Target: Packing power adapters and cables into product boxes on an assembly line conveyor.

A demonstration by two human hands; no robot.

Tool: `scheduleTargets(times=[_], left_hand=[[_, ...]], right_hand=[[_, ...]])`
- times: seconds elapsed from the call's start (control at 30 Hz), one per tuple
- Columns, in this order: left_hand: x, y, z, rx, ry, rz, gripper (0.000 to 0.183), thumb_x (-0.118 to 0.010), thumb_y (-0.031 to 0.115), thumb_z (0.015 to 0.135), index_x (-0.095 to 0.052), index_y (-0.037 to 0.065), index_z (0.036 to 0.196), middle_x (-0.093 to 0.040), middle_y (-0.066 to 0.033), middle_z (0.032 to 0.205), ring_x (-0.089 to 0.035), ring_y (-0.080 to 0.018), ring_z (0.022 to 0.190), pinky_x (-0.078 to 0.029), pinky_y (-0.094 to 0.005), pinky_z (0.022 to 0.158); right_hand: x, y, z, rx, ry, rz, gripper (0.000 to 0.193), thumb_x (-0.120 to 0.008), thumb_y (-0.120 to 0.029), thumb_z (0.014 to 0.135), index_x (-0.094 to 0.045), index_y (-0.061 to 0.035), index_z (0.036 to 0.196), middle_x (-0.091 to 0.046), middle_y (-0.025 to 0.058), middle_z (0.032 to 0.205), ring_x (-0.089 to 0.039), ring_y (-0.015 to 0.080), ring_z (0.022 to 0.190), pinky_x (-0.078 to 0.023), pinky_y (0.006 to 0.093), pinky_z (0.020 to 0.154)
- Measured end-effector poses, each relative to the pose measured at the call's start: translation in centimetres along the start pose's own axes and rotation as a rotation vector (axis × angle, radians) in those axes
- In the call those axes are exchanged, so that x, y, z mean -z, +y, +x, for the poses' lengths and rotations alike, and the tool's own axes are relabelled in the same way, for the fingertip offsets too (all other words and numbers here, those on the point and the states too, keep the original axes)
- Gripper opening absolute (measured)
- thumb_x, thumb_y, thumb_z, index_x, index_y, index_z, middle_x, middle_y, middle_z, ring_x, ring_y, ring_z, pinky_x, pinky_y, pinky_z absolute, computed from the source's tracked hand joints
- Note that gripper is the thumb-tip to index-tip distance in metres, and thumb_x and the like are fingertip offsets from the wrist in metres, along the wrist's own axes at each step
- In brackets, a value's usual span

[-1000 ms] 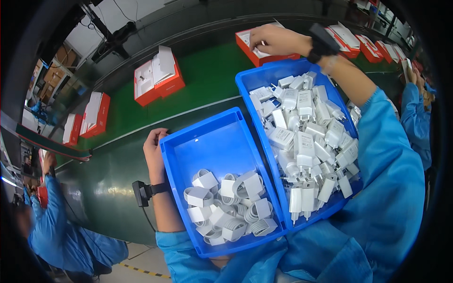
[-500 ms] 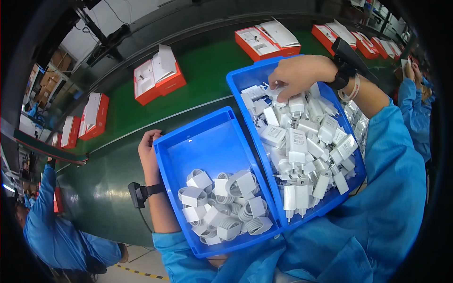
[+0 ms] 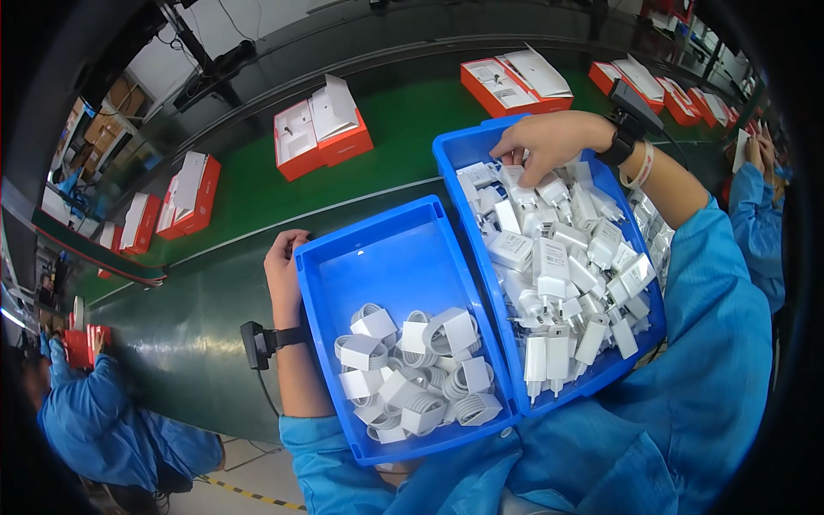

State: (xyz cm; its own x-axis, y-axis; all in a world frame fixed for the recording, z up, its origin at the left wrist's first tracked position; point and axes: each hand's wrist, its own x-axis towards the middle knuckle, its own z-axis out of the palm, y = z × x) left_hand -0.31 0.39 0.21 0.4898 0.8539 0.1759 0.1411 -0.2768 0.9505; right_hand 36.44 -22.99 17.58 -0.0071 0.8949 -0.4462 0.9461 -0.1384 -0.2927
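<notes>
Two blue bins rest on my lap. The left bin (image 3: 395, 266) holds coiled white cables (image 3: 412, 360) at its near end. My left hand (image 3: 283, 266) grips that bin's far left corner. The right bin (image 3: 455, 153) is full of white chargers (image 3: 558, 257). My right hand (image 3: 549, 142) reaches into its far end, fingers pinched on one white charger (image 3: 515, 163). Both wrists carry a black band.
A green conveyor belt (image 3: 412, 112) runs past the bins, carrying open red-and-white boxes (image 3: 322, 129) (image 3: 515, 81) (image 3: 193, 193). A co-worker in blue (image 3: 112, 421) sits at the lower left, and another blue sleeve (image 3: 760, 206) shows at the right edge.
My right hand has drawn back from a red box on the belt and come down onto the chargers at the far end of the right bin. My left hand has stayed on the left bin.
</notes>
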Motion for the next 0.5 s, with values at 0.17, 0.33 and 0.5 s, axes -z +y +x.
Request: scheduleTargets(times=[0.17, 0.33, 0.5], left_hand=[[0.1, 0.1, -0.1, -0.006, 0.000, 0.002, 0.018, -0.060, 0.015, 0.096, -0.068, -0.001, 0.099, -0.063, -0.0002, 0.075, -0.056, -0.0054, 0.067, -0.045, -0.0214, 0.061], [0.1, 0.1, -0.2, 0.025, -0.006, 0.013, 0.018, -0.060, 0.015, 0.097, -0.067, -0.001, 0.099, -0.064, -0.0007, 0.076, -0.056, -0.0057, 0.068, -0.046, -0.0214, 0.062], [0.0, 0.5, -0.2, -0.034, 0.001, 0.015, 0.018, -0.059, 0.015, 0.097, -0.067, -0.001, 0.099, -0.064, -0.0015, 0.076, -0.057, -0.0061, 0.068, -0.046, -0.0220, 0.062]], right_hand=[[0.3, 0.6, 0.5, 0.027, -0.085, 0.061, 0.060, -0.073, -0.024, 0.074, -0.061, 0.0071, 0.124, -0.067, 0.0203, 0.113, -0.067, 0.0254, 0.100, -0.054, 0.0331, 0.086], [0.8, 0.3, 0.6, 0.036, -0.097, 0.068, 0.055, -0.075, -0.023, 0.072, -0.066, 0.0069, 0.118, -0.070, 0.0196, 0.106, -0.069, 0.0244, 0.094, -0.055, 0.0326, 0.085], [3.8, -0.6, -1.4, 0.124, 0.057, 0.049, 0.054, -0.076, -0.020, 0.069, -0.066, 0.0091, 0.114, -0.071, 0.0172, 0.102, -0.069, 0.0204, 0.091, -0.056, 0.0300, 0.080]])
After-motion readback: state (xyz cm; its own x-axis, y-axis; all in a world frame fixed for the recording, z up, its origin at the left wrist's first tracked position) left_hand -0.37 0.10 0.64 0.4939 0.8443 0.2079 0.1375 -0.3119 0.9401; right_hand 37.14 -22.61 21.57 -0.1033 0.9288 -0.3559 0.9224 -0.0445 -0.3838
